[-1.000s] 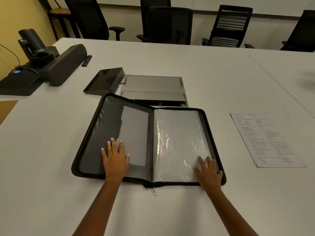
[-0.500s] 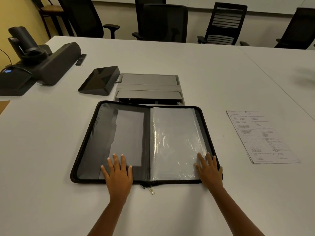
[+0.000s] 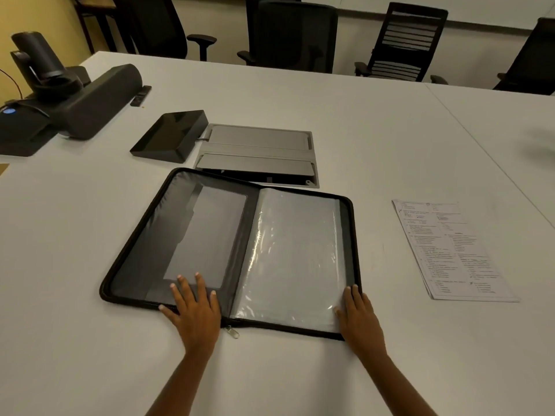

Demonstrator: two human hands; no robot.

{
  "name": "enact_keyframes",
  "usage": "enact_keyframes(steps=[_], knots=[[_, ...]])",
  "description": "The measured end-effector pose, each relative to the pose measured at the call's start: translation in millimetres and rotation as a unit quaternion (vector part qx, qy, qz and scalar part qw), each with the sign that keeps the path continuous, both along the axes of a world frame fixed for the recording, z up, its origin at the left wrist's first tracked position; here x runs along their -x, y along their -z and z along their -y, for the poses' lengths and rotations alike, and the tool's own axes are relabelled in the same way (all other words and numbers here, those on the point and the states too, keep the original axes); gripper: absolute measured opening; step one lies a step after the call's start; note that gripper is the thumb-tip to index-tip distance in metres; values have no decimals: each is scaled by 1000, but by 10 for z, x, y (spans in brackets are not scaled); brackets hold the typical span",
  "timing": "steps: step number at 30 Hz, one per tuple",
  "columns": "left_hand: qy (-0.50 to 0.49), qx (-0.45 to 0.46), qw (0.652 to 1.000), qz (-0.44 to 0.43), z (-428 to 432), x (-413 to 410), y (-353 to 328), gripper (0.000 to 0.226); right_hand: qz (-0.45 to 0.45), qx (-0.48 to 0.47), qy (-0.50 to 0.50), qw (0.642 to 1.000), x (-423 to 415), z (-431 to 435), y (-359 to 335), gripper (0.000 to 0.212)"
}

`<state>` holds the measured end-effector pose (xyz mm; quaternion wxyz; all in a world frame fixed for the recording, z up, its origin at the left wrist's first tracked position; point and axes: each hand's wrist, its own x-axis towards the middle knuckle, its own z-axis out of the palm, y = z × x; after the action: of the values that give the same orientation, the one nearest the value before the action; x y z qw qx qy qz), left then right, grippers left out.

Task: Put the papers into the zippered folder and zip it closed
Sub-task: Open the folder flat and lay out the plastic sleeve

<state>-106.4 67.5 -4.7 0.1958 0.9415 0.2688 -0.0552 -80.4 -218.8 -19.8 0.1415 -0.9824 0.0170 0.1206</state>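
Both hands flat, fingers spread: left hand (image 3: 196, 310), right hand (image 3: 360, 321) pressing black fabric zippered folder (image 3: 192, 235), glossy plastic sleeves (image 3: 294, 253).

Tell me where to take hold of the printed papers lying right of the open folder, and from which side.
Pinch the papers at their near left corner, coming from the folder side with the right hand, which rests closest. They lie flat on the table, so a fingertip probably has to lift that corner before the thumb slips under.
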Motion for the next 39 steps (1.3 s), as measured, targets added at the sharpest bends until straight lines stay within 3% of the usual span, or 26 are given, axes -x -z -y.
enact_keyframes(steps=[2,5,8,12,16,21,28,34,39], knots=[[5,-20,1000,6,-102,-45,18,81,14,12,-5,1000,118,-86,-8,61],[-1,-60,998,31,-232,-89,54,81,22,9,2,1000,261,-202,-15,91],[-15,-79,995,62,-267,-92,95,66,-8,20,5,1000,293,-224,36,63],[-138,-28,983,119,-121,-90,166,56,8,7,-8,1000,166,-142,-39,55],[-286,73,942,158,201,-123,213,66,42,-19,-28,999,-265,13,-121,48],[-382,158,887,205,467,-252,198,63,43,-45,-31,998,-1030,109,-192,50],[-432,192,816,332,397,-231,310,59,-55,-126,23,990,-1854,170,-251,57],[-388,146,841,347,392,-121,388,52,-72,-89,-5,993,-2317,215,-345,57],[-395,127,836,359,404,-146,373,51,-74,-44,-49,995,-2547,263,-362,49]])
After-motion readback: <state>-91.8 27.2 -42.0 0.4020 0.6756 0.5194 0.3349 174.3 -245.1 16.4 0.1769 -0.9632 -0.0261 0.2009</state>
